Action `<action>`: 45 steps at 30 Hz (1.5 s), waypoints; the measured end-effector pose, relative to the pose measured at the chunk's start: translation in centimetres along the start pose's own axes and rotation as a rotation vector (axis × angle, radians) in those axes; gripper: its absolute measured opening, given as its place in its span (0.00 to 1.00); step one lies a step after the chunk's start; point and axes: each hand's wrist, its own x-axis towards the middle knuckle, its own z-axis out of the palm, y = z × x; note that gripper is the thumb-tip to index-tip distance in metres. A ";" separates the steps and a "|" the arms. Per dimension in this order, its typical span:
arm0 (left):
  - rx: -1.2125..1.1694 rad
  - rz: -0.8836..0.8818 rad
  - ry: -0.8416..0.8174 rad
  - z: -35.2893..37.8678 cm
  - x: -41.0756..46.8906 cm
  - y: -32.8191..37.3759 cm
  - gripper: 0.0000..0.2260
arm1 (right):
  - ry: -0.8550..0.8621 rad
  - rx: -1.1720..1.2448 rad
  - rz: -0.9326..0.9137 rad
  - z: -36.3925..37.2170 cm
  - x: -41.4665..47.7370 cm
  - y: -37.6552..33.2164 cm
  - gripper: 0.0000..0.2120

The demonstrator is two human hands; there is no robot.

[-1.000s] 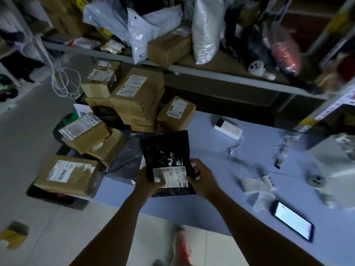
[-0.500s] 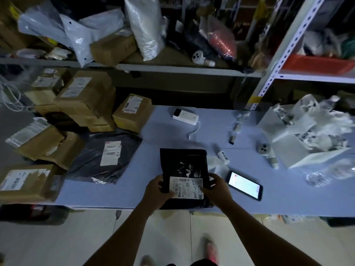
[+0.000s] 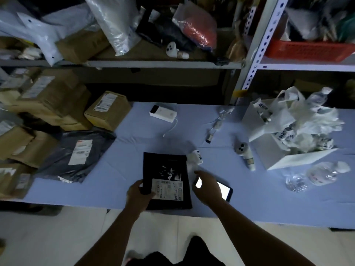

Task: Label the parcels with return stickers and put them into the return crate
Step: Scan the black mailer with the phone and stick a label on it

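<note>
A flat black parcel bag (image 3: 166, 169) with a white shipping label lies on the blue table (image 3: 119, 181) near its front edge. My left hand (image 3: 138, 192) grips the bag's lower left edge, thumb on the label. My right hand (image 3: 206, 186) hovers just right of the bag, fingers loosely extended, holding nothing, over a lit phone (image 3: 222, 189). A white roll of stickers (image 3: 196, 158) lies just beyond the bag's upper right corner. Brown cardboard parcels (image 3: 109, 110) and a grey poly bag (image 3: 76, 154) sit at the left.
A white power bank (image 3: 163, 114) with cable lies at the table's back. A white box (image 3: 272, 146) stuffed with crumpled backing paper and clear bottles (image 3: 318, 173) fill the right. A small white camera (image 3: 245, 150) lies mid-right. A red crate (image 3: 307, 51) sits on the right shelf.
The black bag has been set down flat on the table. My right hand has let go of it and moved right, above the phone. The view has panned right.
</note>
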 end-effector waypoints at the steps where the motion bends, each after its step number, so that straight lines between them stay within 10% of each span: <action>1: 0.010 -0.011 0.027 0.4 0.1 0.4 0.28 | 0.003 -0.155 -0.061 -0.7 0.3 0.6 0.24; 5: 0.011 -0.029 0.099 1.3 0.3 1.1 0.29 | -0.137 -0.482 -0.035 -2.3 1.7 2.6 0.37; 14: -0.048 -0.103 0.080 1.3 2.3 0.8 0.32 | -0.294 -0.382 0.005 -3.2 3.7 4.3 0.40; 45: -0.172 0.007 0.057 -1.4 2.6 2.3 0.19 | -0.156 -0.318 0.082 -1.5 1.7 2.0 0.43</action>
